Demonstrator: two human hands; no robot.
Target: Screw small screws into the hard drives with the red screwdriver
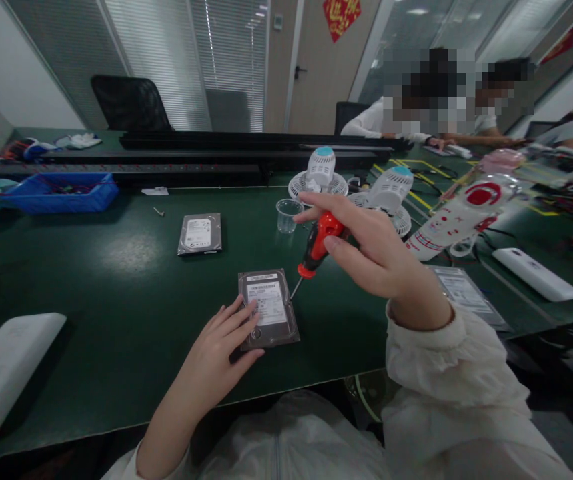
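Note:
A hard drive lies label side up on the green table, near its front edge. My left hand rests on the drive's left side with fingers stretched out and spread. In my right hand is a red and black screwdriver, held tilted by its handle. Its metal tip reaches the drive's right edge; whether it sits in a screw is too small to tell. Another hard drive lies farther back to the left. A third hard drive is partly hidden behind my right forearm.
A clear plastic cup stands beyond my right hand, near white fans. To the right are a bottle and a white power bank. A blue tray sits at back left, a white device at front left. Co-workers sit at back right.

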